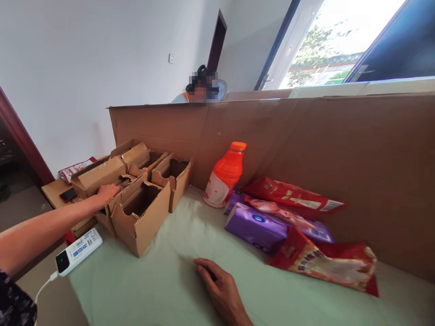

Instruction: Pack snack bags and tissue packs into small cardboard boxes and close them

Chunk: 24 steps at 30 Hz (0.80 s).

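My left hand (108, 194) reaches down into one of several open cardboard boxes (154, 224) at the left of the table. Its fingers are hidden inside the box, so what they touch cannot be seen. Over the green tablecloth (163, 280), near the front, my right hand (220, 287) holds nothing; its fingers are loosely bent, with a gap by the thumb. To the right of it lie purple tissue packs (254, 226) and a red snack bag (329, 262). Behind them stands an orange bottle (226, 174) with an orange cap.
A white power bank (79, 251) with a cable lies at the table's left edge. Another red bag (295, 194) rests against the tall cardboard panel (384, 181). Beyond the panel is a person (190, 93). A dark phone-like object (68, 195) lies left of the boxes.
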Available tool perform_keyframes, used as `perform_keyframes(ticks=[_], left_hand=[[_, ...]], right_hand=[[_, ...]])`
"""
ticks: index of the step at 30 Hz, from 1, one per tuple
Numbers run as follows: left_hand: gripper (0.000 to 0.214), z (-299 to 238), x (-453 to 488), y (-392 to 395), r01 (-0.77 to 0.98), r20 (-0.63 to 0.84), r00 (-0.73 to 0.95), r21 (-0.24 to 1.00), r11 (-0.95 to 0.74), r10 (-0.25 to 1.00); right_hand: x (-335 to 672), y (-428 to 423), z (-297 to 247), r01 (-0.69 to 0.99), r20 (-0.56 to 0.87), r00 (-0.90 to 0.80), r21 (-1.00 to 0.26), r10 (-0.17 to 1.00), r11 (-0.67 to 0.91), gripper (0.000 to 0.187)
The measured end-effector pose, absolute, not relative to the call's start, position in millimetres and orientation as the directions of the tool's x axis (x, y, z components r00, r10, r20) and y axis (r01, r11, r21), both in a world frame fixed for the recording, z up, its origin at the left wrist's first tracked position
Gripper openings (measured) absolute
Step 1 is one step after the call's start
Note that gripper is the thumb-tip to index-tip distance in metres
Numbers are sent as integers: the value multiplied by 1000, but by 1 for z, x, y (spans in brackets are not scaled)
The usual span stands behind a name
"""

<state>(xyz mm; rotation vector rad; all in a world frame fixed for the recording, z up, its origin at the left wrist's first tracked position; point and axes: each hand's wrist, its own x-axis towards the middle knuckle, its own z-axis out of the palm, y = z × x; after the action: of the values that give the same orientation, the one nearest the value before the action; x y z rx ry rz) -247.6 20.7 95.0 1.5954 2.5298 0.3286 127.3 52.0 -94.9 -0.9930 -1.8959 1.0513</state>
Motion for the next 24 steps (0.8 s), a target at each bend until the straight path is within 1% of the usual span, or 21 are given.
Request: perform_keyframes(ticks=[2,6,10,14,18,21,24], left_hand=[[37,97,-250,23,863,-54,-485,134,488,873],[37,99,-252,30,812,-117,-575,42,582,810],[37,100,-252,37,774,-164,-623,5,633,765],[36,101,-250,39,753,-168,-647,13,658,744],[35,110,-244,32,764,-80,-639,53,643,765],[34,129,-243,24,771,37,-635,93,630,772],[33,161,-241,13,774,177,-633,149,615,754]], right_hand=[[127,52,-94,269,224,-431,-893,874,361,37],[127,51,-95,273,228,-427,-890,875,366,37],[127,53,-100,267,229,-421,-893,878,361,39],[127,55,-104,253,229,-426,-899,875,358,41],[127,54,-106,256,220,-420,-902,880,348,41],[127,54,-106,239,202,-416,-916,887,321,38],[126,54,-105,208,175,-409,-938,896,278,37]])
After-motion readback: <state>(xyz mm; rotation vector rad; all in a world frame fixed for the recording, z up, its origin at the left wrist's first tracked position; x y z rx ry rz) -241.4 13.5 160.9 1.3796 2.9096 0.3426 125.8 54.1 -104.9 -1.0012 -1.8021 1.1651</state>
